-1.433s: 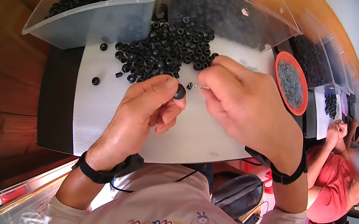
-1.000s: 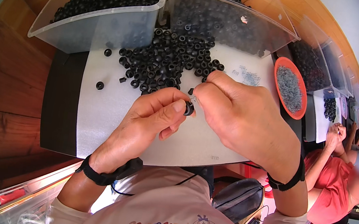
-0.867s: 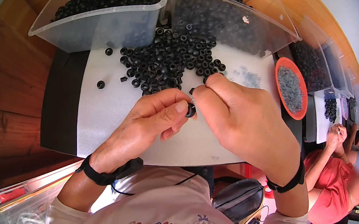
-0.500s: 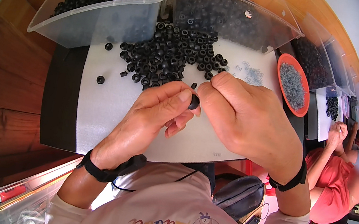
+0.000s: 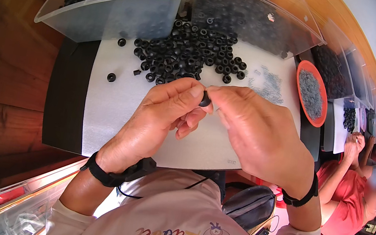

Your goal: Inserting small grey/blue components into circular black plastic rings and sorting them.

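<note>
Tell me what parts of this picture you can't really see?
- Head view: the small black ring is mostly covered by the fingertips of the left hand and right hand.
- Anything the right hand pinches is hidden behind its fingers.
- The grey bits in the orange dish are too small to tell apart.
- The left clear bin is cut off by the top edge.

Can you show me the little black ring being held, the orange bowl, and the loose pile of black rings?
black ring (image 5: 205,99), head view, its visible side.
orange bowl (image 5: 300,74), head view, left rim.
pile of black rings (image 5: 187,54), head view, middle.
</note>
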Motion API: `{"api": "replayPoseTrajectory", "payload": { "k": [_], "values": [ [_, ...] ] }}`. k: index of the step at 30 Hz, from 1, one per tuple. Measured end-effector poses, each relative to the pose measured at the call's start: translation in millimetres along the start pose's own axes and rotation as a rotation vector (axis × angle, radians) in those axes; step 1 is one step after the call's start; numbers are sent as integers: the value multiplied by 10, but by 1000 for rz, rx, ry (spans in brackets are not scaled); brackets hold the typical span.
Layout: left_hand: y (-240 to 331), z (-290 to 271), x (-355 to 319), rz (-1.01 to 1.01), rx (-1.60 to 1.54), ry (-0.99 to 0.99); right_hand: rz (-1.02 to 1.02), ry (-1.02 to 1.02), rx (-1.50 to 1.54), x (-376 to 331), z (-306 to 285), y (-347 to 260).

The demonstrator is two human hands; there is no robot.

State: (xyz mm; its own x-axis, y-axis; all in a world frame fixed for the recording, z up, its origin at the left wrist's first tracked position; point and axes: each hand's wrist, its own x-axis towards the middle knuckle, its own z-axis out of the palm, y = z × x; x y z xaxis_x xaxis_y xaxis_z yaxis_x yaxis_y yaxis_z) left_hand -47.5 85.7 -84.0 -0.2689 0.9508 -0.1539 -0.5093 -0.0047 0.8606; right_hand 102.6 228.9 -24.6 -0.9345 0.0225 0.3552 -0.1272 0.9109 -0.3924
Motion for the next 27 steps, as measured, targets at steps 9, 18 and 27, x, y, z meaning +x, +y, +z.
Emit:
{"api": "replayPoseTrajectory", "payload": {
  "k": [9,18,27],
  "values": [
    [-25,-66,-30,63,-17,11,40,-21,92,-123,85,-26],
    [53,13,-17,109,-24,20,-30,152,160,101,158,122],
    [188,-56,-84,87,-97,10,287,-46,469,299,47,299]
  ]
}}
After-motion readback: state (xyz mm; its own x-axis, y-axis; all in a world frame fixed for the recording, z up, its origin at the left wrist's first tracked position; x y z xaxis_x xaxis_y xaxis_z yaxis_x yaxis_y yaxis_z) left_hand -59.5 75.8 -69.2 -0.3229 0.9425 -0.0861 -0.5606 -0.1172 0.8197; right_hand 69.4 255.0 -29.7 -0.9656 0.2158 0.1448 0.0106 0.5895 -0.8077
